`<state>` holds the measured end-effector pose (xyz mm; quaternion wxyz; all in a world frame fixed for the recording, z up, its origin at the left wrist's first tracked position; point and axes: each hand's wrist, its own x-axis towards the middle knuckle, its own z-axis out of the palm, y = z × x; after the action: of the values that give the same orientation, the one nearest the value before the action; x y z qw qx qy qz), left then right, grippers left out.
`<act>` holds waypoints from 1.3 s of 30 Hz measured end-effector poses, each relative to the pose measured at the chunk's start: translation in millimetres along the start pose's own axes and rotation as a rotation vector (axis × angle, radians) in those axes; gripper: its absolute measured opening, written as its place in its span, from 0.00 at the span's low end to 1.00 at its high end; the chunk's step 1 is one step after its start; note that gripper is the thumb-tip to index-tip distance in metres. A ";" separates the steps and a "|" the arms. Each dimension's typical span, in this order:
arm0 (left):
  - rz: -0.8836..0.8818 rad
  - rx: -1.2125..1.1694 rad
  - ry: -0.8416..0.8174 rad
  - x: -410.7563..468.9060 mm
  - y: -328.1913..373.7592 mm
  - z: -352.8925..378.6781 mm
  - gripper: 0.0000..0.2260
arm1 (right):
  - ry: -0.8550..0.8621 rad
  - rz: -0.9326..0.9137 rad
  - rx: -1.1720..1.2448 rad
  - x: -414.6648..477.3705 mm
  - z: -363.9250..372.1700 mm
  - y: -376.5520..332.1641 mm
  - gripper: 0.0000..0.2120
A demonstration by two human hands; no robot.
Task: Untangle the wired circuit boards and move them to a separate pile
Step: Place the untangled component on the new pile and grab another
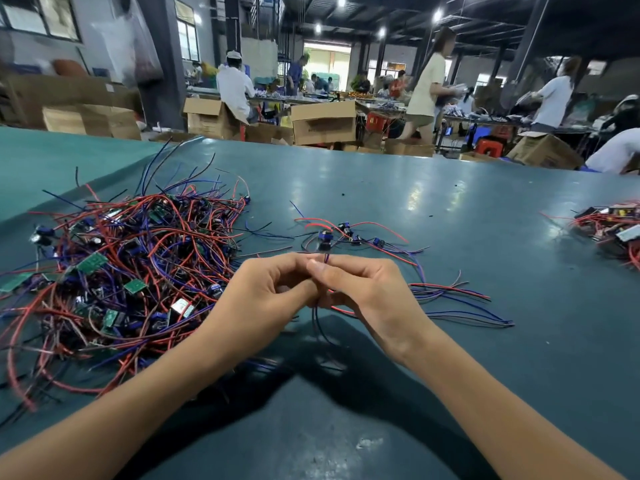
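At frame centre, pinching one board's [325,235] wires [326,259] in left hand [273,289] and right hand [363,289], between tangle [131,271] at left and small pile [375,242] behind; light, limp, snag-prone, probably best held near board.

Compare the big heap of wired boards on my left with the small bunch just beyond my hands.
The big heap holds many boards, the small bunch only a few. The big heap's wires are knotted and stacked; the small bunch's wires lie flat and fan out rightward. Both have red, blue and black wires.
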<state>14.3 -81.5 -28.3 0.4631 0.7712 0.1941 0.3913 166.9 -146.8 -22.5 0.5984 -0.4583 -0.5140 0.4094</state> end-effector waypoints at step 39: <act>-0.250 0.073 -0.459 -9.9 -1.4 14.6 0.05 | 0.013 0.302 0.487 9.0 -37.4 -20.8 0.20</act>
<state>19.7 -95.6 -37.5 0.5116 0.8260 0.1918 0.1385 205.5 -148.1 -2.1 0.6262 -0.3751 -0.3229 0.6025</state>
